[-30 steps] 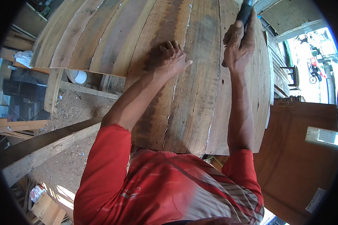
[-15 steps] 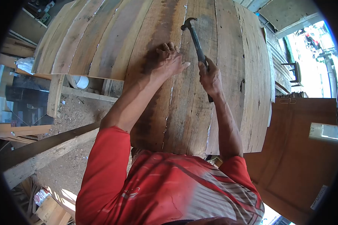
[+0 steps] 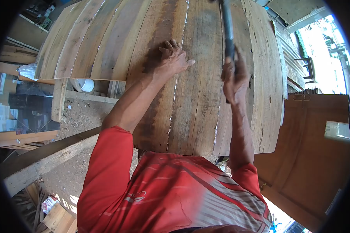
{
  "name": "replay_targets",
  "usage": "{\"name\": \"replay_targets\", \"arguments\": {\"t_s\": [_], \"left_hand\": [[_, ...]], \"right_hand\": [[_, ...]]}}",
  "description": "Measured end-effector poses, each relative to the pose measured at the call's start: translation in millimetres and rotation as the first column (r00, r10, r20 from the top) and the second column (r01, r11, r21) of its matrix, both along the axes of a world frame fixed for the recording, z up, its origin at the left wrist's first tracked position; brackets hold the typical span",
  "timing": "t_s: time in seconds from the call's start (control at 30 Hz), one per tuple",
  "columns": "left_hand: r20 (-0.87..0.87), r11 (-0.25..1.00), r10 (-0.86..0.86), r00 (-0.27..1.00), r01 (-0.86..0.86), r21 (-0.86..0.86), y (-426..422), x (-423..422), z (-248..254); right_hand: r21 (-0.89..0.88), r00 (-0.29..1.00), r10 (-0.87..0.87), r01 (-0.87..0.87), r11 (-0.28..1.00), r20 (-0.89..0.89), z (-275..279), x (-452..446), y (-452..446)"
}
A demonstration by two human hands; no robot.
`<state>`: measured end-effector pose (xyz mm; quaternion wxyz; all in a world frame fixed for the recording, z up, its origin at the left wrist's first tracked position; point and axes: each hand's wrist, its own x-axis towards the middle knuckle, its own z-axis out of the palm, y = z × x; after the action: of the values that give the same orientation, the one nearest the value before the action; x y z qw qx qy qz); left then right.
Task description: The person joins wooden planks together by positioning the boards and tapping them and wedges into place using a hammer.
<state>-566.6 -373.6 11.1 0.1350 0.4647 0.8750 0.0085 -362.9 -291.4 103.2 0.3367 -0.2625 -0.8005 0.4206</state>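
Note:
My left hand [image 3: 175, 59] rests on a panel of joined wooden planks [image 3: 200, 112], thumb stretched out to the right and fingers apart. To its right, my right hand [image 3: 236, 79] is wrapped round the handle of a hammer [image 3: 227, 33]. The hammer points away from me, and its head is mostly cut off by the top edge of the view. Both the hammer and this hand are slightly blurred. White lines of filler or glue run along several plank seams near my left hand.
A brown wooden panel [image 3: 305, 155] stands at the right. Below the planks on the left are a white bucket [image 3: 85, 85] and a thick timber beam [image 3: 50, 159]. Wood scraps [image 3: 60, 219] lie at the lower left. A dark metal frame [image 3: 309, 68] is at the far right.
My right hand has swung the hammer to the right, its head rising to the top edge of the view. The left hand stays at almost the same spot on the planks.

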Motion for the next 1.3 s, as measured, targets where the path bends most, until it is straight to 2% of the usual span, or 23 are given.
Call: {"name": "replay_targets", "arguments": {"t_s": [0.07,0.17,0.23,0.27,0.3,0.33,0.43,0.47,0.6,0.67,0.7,0.73,0.8,0.87,0.93,0.97,1.0,1.03,1.07,1.1,1.17,1.2,1.3], "left_hand": [[0.006,1.000,0.002,1.000,-0.002,0.006,-2,1,0],[0.005,1.000,0.016,1.000,-0.016,0.004,1,0,1],[0.003,1.000,0.017,1.000,-0.017,-0.005,-3,-2,-1],[-0.002,1.000,0.011,1.000,-0.011,-0.004,-4,-2,-1],[-0.009,1.000,0.005,1.000,-0.005,0.001,-4,-1,0],[-0.003,1.000,-0.005,1.000,0.005,-0.023,-7,10,-1],[-0.079,1.000,0.027,0.997,-0.027,0.004,2,-11,11],[-0.060,1.000,0.010,0.998,-0.010,-0.010,-2,-5,-3],[-0.098,0.999,-0.017,0.995,0.021,0.043,-5,2,-4],[-0.125,0.998,-0.015,0.992,0.023,0.057,-6,1,-5],[-0.115,0.998,-0.021,0.993,0.027,0.048,-5,-1,-6],[-0.102,0.999,-0.028,0.994,0.032,0.039,-4,-1,-8],[-0.083,0.999,-0.024,0.996,0.027,0.030,-3,-1,-8],[-0.068,0.999,-0.012,0.998,0.014,0.032,-3,-3,-10],[-0.049,0.999,0.000,0.999,0.002,0.046,-2,-3,-8],[-0.057,1.000,-0.006,0.998,0.007,0.027,-3,-5,-5],[-0.060,1.000,-0.016,0.998,0.016,0.008,-4,-3,-4],[-0.066,0.999,-0.039,0.997,0.038,-0.015,-4,1,0],[-0.093,0.998,-0.052,0.994,0.048,-0.041,-5,2,8],[-0.130,1.000,-0.015,0.991,0.017,0.017,9,-19,17],[-0.074,1.000,-0.022,0.997,0.023,0.009,-4,0,-5],[-0.126,0.999,-0.022,0.992,0.026,0.026,-3,-1,-7],[-0.129,0.997,-0.023,0.991,0.033,0.073,-6,-1,-11]], "right_hand": [[0.153,0.972,0.065,-0.031,0.988,-0.225,23,-21,9],[0.237,0.920,0.073,0.022,0.971,-0.386,26,-57,21],[0.393,0.962,0.111,-0.003,0.920,-0.251,-39,-79,40],[0.270,0.988,0.099,-0.129,0.954,0.121,-52,-75,47],[0.166,0.848,0.127,-0.245,0.955,0.514,-65,-71,53],[0.164,0.833,0.145,-0.271,0.949,0.534,-116,-82,72],[0.272,0.915,0.078,-0.199,0.942,0.396,-97,-92,61],[-0.004,0.887,0.152,-0.167,0.986,0.436,-63,-84,39],[-0.002,0.942,0.105,-0.110,0.994,0.318,-40,-72,23],[0.044,0.974,0.098,-0.110,0.993,0.204,-15,-70,18],[0.117,0.994,0.103,-0.108,0.987,0.048,-4,-72,19],[0.187,0.988,0.114,-0.093,0.978,-0.107,7,-76,20],[0.314,0.963,0.121,-0.040,0.949,-0.242,41,-82,23],[0.431,0.913,0.170,0.007,0.902,-0.371,39,-94,32],[0.308,0.942,0.171,-0.079,0.948,-0.287,-29,-97,47],[0.310,0.985,0.147,-0.167,0.936,0.087,-64,-93,59],[0.328,0.876,0.129,-0.306,0.894,0.465,-99,-90,70],[0.156,0.835,0.076,-0.190,0.969,0.545,-93,-93,52],[0.045,0.773,0.066,-0.121,0.992,0.631,-73,-100,50],[0.123,0.897,0.114,-0.182,0.976,0.427,-66,-105,48],[-0.033,0.921,0.120,-0.116,0.993,0.370,-68,-90,44],[-0.076,0.943,0.121,-0.103,0.992,0.311,-51,-86,40],[-0.194,0.986,0.095,-0.068,0.979,0.135,-9,-41,-2]]}}
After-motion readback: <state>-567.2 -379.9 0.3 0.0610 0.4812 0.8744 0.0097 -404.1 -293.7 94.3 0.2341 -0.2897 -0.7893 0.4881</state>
